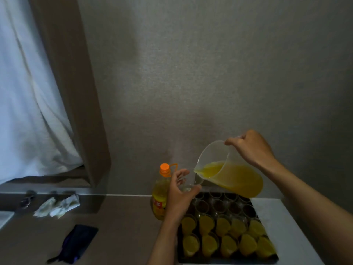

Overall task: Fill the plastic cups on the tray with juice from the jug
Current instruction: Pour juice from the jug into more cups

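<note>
Two hands work above a dim brown worktop (118, 217) set against a grey textured wall (210, 73): right hand (252, 148), fingers curled round the handle, tilts the clear jug (229, 169) of juice, spout at the rim of a clear plastic cup (193, 181) gripped in the left hand (181, 194). Below, the dark tray (225, 262) holds two near rows of filled cups (227, 238) and empty cups (219, 204) behind; beside it stands an orange-capped bottle (160, 190), with crumpled wrappers (57, 206), a dark pouch (78, 241) and a white curtain (28, 92) to the left.
</note>
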Demonstrator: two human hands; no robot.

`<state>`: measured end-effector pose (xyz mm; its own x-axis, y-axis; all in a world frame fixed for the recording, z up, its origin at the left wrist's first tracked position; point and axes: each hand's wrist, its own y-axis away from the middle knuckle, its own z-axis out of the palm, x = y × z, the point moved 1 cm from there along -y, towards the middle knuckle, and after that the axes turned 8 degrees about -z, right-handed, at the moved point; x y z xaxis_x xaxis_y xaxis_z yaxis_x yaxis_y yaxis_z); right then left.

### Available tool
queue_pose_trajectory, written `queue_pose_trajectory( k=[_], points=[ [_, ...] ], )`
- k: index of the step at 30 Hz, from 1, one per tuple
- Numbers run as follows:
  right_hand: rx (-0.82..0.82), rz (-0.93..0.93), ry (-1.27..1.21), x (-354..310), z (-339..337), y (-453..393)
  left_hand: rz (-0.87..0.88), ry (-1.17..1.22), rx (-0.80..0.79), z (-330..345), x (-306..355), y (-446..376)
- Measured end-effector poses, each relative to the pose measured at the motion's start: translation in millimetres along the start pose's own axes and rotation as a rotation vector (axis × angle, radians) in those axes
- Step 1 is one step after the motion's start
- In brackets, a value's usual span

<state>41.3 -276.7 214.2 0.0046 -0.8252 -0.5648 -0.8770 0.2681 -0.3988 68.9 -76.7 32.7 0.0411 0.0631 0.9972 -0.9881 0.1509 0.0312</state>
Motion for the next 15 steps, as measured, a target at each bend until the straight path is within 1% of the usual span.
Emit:
queue_pose_trajectory(
  k=[15],
  points=[
    [-0.082,0.023,0.076,2.7,-7.6,3.0,-0.027,-0.009,-0.057,8.0,-13.0,-0.2]
  ],
)
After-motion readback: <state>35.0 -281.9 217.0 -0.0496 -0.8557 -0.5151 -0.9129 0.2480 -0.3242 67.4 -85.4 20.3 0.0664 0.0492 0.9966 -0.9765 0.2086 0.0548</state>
